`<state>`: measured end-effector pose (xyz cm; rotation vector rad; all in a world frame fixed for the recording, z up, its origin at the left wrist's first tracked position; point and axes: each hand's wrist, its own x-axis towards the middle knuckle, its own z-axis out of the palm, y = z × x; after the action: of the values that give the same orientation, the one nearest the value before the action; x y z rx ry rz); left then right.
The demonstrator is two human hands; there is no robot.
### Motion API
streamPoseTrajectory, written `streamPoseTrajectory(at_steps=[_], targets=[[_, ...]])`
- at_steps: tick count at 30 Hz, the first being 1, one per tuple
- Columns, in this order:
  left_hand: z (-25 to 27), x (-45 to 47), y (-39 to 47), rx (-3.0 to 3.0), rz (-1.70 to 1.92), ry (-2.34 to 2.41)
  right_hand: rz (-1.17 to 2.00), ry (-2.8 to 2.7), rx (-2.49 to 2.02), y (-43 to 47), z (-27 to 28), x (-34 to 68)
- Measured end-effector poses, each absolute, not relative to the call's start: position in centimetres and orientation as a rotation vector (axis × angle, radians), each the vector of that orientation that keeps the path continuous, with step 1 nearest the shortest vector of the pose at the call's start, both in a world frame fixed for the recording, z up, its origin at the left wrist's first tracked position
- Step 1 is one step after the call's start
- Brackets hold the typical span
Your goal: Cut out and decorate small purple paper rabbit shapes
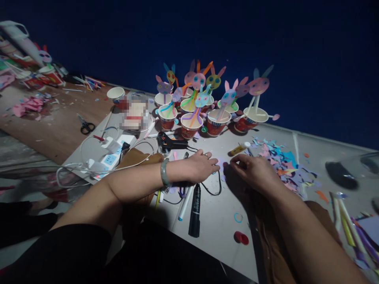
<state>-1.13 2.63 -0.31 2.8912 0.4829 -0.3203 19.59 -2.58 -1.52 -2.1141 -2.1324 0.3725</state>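
Note:
My left hand (204,167) lies low over the table, palm down, its fingers apart and reaching right. A thin black cord (219,185) loops beside its fingertips. Just to the right hovers my right hand (254,170), thumb and fingers pinched together; whatever they hold, if anything, is hidden. A glue stick (238,149) with a white cap lies behind my right hand. Below my left hand rest a black marker (194,213) and a white pen with a blue end (185,203). A black hot glue gun (171,142) lies behind my left wrist.
Paper cups with rabbit-faced figures (191,125) stand along the back. Paper scraps (281,157) are heaped at right. A white power strip (111,157) with cables sits left, near scissors (86,125). A red cap (241,238) and a blue ring (238,217) lie in front.

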Motion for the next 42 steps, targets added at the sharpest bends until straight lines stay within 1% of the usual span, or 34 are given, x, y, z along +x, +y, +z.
streamPoseTrajectory(at_steps=[3, 6, 8, 11, 16, 29, 42], targets=[[-0.2, -1.1, 2.6, 2.887, -0.326, 0.489, 0.267, -2.398, -2.115, -3.2, -0.6, 19.3], [0.0, -1.1, 2.6, 2.886, -0.335, 0.488, 0.273, -2.654, -2.177, -3.7, 0.2, 18.5], [0.2, -1.1, 2.6, 2.882, -0.392, 0.471, 0.283, -2.721, -2.239, -3.9, 0.6, 18.0], [0.5, -1.1, 2.6, 2.880, -0.460, 0.463, 0.270, -2.753, -2.285, -3.9, 0.8, 17.6], [0.6, -1.2, 2.5, 2.885, -0.431, 0.491, 0.266, -2.808, -2.295, -3.8, 0.3, 17.9], [0.6, -1.1, 2.3, 2.893, -0.446, 0.480, 0.387, -2.838, -2.395, -3.9, 1.3, 16.7], [0.6, -1.1, 2.3, 2.888, -0.455, 0.484, 0.313, -2.811, -2.330, -4.3, -0.9, 17.2]])
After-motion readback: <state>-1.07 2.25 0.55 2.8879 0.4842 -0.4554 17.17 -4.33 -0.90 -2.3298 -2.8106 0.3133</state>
